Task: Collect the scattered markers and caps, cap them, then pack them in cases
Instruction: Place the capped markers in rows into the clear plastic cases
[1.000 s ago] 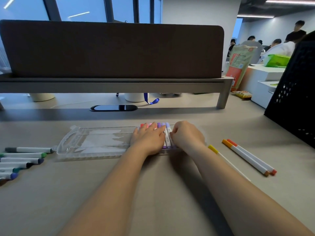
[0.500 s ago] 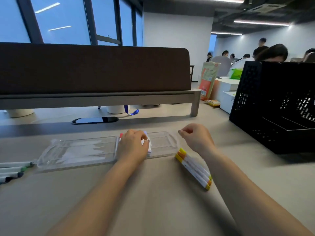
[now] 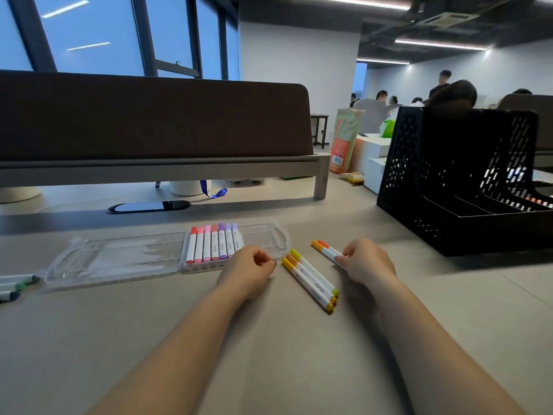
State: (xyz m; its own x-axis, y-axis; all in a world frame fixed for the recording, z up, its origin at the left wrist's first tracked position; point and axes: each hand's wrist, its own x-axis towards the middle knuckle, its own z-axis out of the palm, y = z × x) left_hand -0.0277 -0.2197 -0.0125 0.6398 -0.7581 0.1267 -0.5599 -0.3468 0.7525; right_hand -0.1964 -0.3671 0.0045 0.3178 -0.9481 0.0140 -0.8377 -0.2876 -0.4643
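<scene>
Right hand pinches two capped markers, orange and red-orange caps, by their near ends, with thumb and fingertips on the barrels. Far ends are just off the table or grazing it, can't tell which. Left hand sits just left of three loose markers, yellow and orange caps, lying side by side and touching. Its fingers are curled in toward the thumb, nothing visible in the grip. Clear case lies open just beyond the left hand, lid folded out flat to the left. Seven packed markers, red through purple, fill the left part of the tray; the right part is bare. More markers with green and dark caps sit at the far left edge, well apart. Handling, my read: the markers are light and stiff, with smooth round plastic barrels, so they roll and slide against each other in a bundle. Best hold is mid-barrel across all of them, not by the caps, since a cap could pull off. An end grip like the current one lets them droop or fan out. The case looks thin and light and likely skates when markers get pushed in, so pin its rim with the free hand. Slots look snug: lay each barrel parallel to the row and press mid-barrel. Nothing fragile, except maybe the case hinge.
</scene>
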